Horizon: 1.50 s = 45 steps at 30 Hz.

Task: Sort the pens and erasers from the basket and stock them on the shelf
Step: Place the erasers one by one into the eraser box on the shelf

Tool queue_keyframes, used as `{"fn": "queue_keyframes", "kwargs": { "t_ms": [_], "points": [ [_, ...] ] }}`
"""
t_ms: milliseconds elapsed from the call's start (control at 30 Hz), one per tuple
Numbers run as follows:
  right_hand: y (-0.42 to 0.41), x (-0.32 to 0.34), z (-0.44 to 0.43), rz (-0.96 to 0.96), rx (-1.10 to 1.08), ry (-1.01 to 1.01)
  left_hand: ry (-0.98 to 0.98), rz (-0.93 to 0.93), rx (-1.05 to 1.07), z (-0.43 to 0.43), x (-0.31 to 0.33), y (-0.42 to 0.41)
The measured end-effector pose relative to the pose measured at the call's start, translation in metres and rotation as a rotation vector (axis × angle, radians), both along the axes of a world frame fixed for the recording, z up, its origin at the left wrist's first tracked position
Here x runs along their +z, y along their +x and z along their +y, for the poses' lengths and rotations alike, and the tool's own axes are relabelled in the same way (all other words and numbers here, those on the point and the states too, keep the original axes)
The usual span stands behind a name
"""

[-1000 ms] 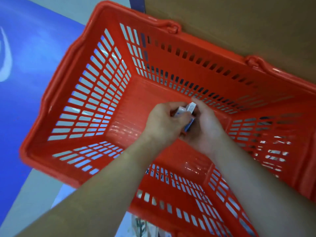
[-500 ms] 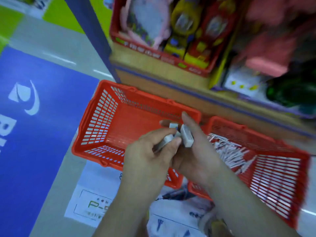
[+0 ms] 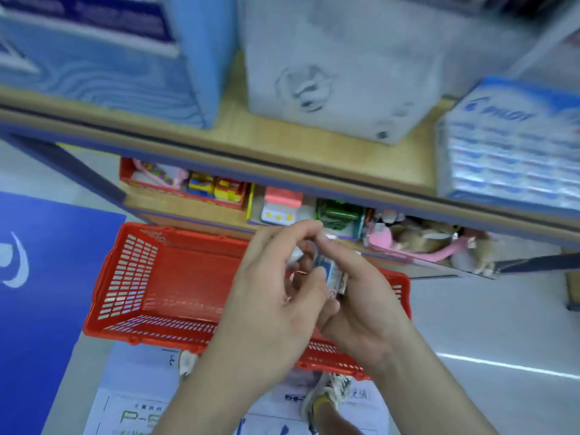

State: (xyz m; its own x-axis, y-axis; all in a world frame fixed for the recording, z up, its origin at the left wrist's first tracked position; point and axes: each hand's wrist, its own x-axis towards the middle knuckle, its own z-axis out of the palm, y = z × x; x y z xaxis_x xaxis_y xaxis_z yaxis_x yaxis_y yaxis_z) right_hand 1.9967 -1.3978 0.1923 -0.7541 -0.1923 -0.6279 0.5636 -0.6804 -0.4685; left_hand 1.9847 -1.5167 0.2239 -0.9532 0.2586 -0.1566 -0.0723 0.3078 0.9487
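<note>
Two hands meet over a red basket (image 3: 131, 277) in a stationery aisle, the grip narrow on both sides: the right hand (image 3: 364, 309) curls its fingers round a blue-sleeved eraser (image 3: 333, 275), while the left hand (image 3: 273, 299) appears to pinch a white eraser (image 3: 295, 256) between thumb and fingers, though blur makes that hold hard to read. The two erasers sit just beside each other between the palms, the blue-sleeved one with its long axis running away from the person, towards the wooden shelf (image 3: 282, 136). The basket stands on the floor below the hands, and the part of its bottom not hidden by them shows no pens. Ahead and above, the shelf carries a blue box (image 3: 110, 76) towards its left end, a grey box (image 3: 332, 70) near the middle and a Pilot-branded carton (image 3: 511, 146) at its right end, with bare board along the front edge between the grey box and the carton. That gap lies up and to the right of the erasers, nearer the right hand, so stocking it would likely fall to that hand. Toys (image 3: 216, 186) fill the lower shelf, and a blue mat (image 3: 47, 293) covers the floor at left
</note>
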Motion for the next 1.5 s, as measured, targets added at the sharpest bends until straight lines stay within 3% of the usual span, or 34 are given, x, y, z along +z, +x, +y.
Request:
{"fn": "queue_keyframes", "kwargs": {
  "t_ms": [100,267,400,500,600,800,967,1067,1233,1400,1500],
  "points": [
    [0.010,0.027,0.049,0.061,-0.020,0.179,0.097,-0.077,-0.088,0.041,0.027,0.008],
    [0.024,0.078,0.127,0.112,0.006,0.360,0.316,-0.229,0.062,0.101,0.057,0.009],
    [0.033,0.112,0.170,0.238,-0.089,0.291,0.163,-0.128,-0.067,0.141,0.073,0.009],
    [0.034,0.121,0.194,0.270,-0.076,0.572,0.122,-0.194,-0.165,0.164,0.077,0.004],
    [0.027,0.120,0.214,0.303,0.002,0.818,0.106,-0.099,-0.195,0.179,0.078,-0.008],
    [0.006,0.114,0.229,0.413,0.132,0.884,0.104,-0.026,-0.146,0.190,0.071,-0.037],
    [-0.013,0.106,0.222,0.489,0.175,1.052,0.101,-0.013,-0.182,0.180,0.064,-0.053],
    [-0.022,0.102,0.218,0.468,0.139,1.014,0.140,-0.067,-0.124,0.173,0.064,-0.063],
    [-0.033,0.098,0.202,0.380,-0.053,0.701,0.221,-0.150,-0.077,0.175,0.062,-0.066],
    [-0.040,0.087,0.197,0.306,-0.123,0.689,0.269,-0.221,-0.021,0.171,0.053,-0.070],
    [-0.044,0.086,0.195,0.275,-0.141,0.678,0.283,-0.250,-0.139,0.172,0.054,-0.073]
  ]
}}
